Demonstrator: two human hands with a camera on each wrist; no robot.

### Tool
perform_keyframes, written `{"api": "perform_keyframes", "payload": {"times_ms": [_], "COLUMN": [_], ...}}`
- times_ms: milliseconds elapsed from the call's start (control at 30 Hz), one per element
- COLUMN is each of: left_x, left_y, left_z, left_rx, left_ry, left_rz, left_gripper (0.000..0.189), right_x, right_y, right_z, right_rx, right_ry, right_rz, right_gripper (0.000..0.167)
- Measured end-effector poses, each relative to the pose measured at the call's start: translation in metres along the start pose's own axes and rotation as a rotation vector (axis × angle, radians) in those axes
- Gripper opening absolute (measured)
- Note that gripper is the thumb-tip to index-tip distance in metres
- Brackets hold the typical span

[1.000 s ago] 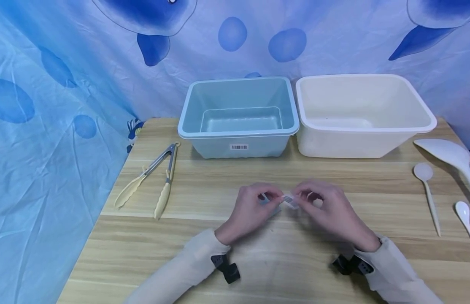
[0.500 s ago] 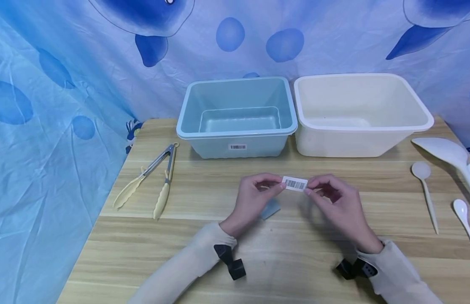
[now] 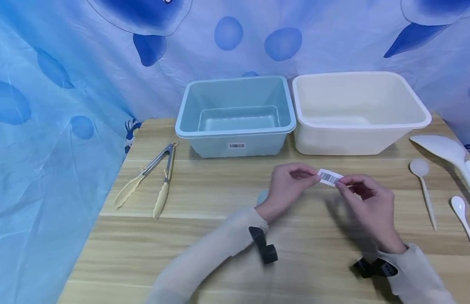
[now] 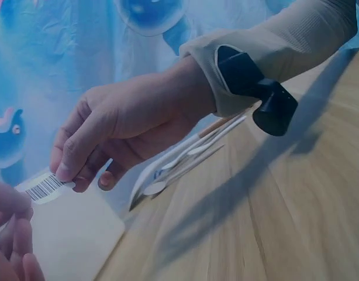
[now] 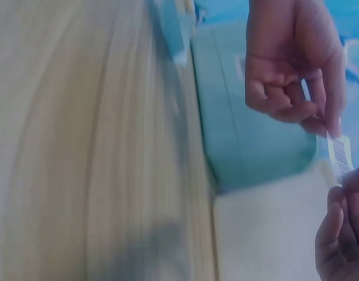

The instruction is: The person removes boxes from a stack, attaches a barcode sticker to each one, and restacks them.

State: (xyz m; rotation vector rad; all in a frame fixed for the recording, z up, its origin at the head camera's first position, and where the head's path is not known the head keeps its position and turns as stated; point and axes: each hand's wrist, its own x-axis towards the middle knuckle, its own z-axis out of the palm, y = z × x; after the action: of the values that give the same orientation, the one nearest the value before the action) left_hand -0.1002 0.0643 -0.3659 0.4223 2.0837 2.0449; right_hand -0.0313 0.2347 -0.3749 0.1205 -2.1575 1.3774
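A white barcode label (image 3: 329, 177) is stretched between my two hands, above the wooden table and in front of the white tub. My left hand (image 3: 286, 185) pinches its left end between thumb and fingers, and my right hand (image 3: 371, 207) pinches the right end. The left wrist view shows the barcode's black bars facing up on the label (image 4: 45, 188). Seen from the right wrist, the label (image 5: 341, 155) is slanted between both sets of fingertips. A blue-grey scrap (image 3: 262, 196) lies on the table, partly hidden behind my left wrist.
A light blue tub (image 3: 235, 134) with a barcode label (image 3: 236, 145) on its front stands at the back, beside a white tub (image 3: 360, 141). Tongs (image 3: 162, 196) lie spread at left. A large white serving spoon (image 3: 440, 145) and smaller spoons (image 3: 420, 166) lie at right.
Both hands have moved to the right and slightly away from me with the label, from above the blue-grey scrap to before the white tub. The label, blurred earlier, now shows flat between them.
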Motion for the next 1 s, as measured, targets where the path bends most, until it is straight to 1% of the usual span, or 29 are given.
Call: {"api": "perform_keyframes", "payload": {"times_ms": [100, 167, 233, 367, 433, 533, 733, 867, 1000], "left_x": [0.010, 0.017, 0.022, 0.032, 0.036, 0.041, 0.052, 0.058, 0.060], "left_y": [-0.002, -0.003, -0.004, -0.006, -0.007, -0.009, -0.016, -0.017, -0.016], "left_z": [0.013, 0.021, 0.029, 0.039, 0.043, 0.048, 0.055, 0.057, 0.056], "left_rx": [0.007, 0.007, -0.002, 0.019, 0.030, 0.052, 0.072, 0.097, 0.139], "left_ry": [-0.033, -0.054, -0.073, -0.096, -0.097, -0.084, -0.044, -0.058, -0.079], "left_rz": [0.003, -0.012, -0.040, -0.111, -0.137, -0.166, -0.154, -0.143, -0.128], "left_gripper": [0.010, 0.010, 0.013, 0.028, 0.034, 0.040, 0.044, 0.048, 0.053], "right_x": [0.007, 0.013, 0.020, 0.036, 0.042, 0.049, 0.058, 0.063, 0.065], "right_y": [0.006, 0.012, 0.019, 0.035, 0.041, 0.048, 0.057, 0.057, 0.055], "right_z": [-0.011, -0.018, -0.025, -0.035, -0.039, -0.042, -0.041, -0.039, -0.036], "right_rx": [-0.062, -0.111, -0.149, -0.219, -0.237, -0.246, -0.257, -0.306, -0.336], "right_ry": [0.018, 0.018, 0.013, -0.004, -0.018, -0.048, -0.083, -0.119, -0.147], "right_rz": [0.000, 0.013, 0.047, 0.164, 0.193, 0.185, 0.156, 0.146, 0.132], "right_gripper": [0.014, 0.014, 0.013, 0.013, 0.015, 0.018, 0.021, 0.028, 0.034]}}
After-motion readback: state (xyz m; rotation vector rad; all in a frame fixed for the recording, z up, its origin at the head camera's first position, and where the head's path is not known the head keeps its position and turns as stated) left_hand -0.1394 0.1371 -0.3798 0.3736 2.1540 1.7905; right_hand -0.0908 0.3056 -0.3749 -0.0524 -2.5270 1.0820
